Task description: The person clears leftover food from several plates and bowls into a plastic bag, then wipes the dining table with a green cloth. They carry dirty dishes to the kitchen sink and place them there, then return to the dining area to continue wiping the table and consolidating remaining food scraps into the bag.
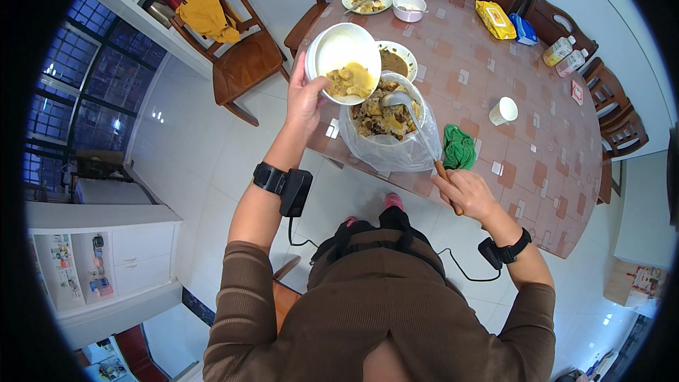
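My left hand grips a white bowl by its rim, tilted towards the bag so that its inside shows. Yellowish food in sauce lies in its lower part. My right hand is closed around the wooden handle of a metal ladle. The ladle's head rests against the mixed food scraps in a container lined with a clear plastic bag. Behind the bowl, partly hidden, a plate of brown sauce sits on the table. A green cloth lies right of the bag.
On the patterned table stand a plate with leftovers, a small bowl with a spoon, a paper cup, a yellow wipes pack and two bottles. Wooden chairs surround it.
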Motion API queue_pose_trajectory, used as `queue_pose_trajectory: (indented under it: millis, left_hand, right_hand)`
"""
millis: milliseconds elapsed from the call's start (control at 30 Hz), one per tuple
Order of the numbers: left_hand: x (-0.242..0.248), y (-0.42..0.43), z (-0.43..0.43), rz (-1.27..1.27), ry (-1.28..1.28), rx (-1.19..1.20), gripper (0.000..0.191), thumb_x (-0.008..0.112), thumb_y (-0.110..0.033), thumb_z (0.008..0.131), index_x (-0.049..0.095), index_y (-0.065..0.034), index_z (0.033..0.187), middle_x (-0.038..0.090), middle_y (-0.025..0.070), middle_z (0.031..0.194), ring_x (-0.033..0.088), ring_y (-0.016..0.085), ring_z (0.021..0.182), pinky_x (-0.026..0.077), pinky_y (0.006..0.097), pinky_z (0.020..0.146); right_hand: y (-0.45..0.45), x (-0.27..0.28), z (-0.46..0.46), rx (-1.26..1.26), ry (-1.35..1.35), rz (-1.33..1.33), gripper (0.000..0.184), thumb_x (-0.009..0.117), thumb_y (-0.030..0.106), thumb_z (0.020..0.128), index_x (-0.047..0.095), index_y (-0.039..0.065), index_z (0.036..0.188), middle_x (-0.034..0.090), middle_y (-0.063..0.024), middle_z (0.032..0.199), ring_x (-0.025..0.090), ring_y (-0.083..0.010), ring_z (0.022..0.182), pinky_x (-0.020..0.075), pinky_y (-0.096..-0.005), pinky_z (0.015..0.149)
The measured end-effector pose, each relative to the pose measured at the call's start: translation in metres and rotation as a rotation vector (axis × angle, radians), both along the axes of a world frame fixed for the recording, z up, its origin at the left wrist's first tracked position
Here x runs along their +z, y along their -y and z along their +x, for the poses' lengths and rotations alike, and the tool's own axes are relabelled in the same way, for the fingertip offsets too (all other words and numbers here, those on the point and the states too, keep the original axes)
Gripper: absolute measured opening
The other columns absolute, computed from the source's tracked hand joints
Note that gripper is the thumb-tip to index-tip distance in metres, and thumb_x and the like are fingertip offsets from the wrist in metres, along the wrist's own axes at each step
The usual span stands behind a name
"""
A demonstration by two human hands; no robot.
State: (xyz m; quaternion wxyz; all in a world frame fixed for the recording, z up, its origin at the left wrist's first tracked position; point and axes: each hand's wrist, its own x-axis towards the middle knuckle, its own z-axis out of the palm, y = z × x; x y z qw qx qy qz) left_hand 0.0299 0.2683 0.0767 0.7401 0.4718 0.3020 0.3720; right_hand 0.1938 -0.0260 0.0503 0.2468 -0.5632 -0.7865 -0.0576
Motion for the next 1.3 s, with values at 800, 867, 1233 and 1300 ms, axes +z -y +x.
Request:
queue_pose_trajectory:
  millis: [800,867,1233,1300]
  left_hand:
    - [0.008,0.005,0.012,0.126,0.133,-0.226,0.082,0.051,0.015,0.062,0.022,-0.0081,0.135,0.041,0.0060,0.125,0.047,0.014,0.105,0.041,0.0262,0.086]
    - [0.008,0.005,0.013,0.172,0.104,-0.220,0.082,0.053,0.014,0.061,0.022,-0.0082,0.134,0.041,0.0062,0.125,0.047,0.014,0.106,0.039,0.0271,0.088]
    - [0.021,0.014,0.014,0.439,-0.120,-0.179,0.079,0.062,0.009,0.061,0.031,-0.0094,0.132,0.036,0.0055,0.129,0.039,0.015,0.115,0.031,0.0292,0.096]
    - [0.020,0.012,0.014,0.474,-0.151,-0.177,0.079,0.062,0.009,0.061,0.031,-0.0094,0.132,0.034,0.0057,0.132,0.037,0.016,0.118,0.030,0.0301,0.097]
  right_hand:
    - [-0.064,0.012,-0.001,0.093,-0.154,0.085,0.049,0.058,0.005,0.061,0.051,0.009,0.109,0.047,-0.0039,0.071,0.050,-0.0206,0.061,0.0399,-0.0303,0.049]
    - [-0.061,0.009,-0.002,0.104,-0.152,0.097,0.049,0.058,0.005,0.060,0.051,0.009,0.109,0.047,-0.0037,0.070,0.050,-0.0206,0.060,0.0392,-0.0300,0.048]
    - [-0.039,0.002,-0.004,0.027,-0.138,0.001,0.048,0.059,0.005,0.061,0.050,0.007,0.108,0.044,-0.0048,0.073,0.048,-0.0209,0.063,0.0412,-0.0302,0.051]
    - [-0.034,-0.001,-0.004,0.030,-0.139,-0.007,0.048,0.059,0.006,0.061,0.050,0.007,0.108,0.043,-0.0050,0.072,0.048,-0.0210,0.062,0.0408,-0.0303,0.051]
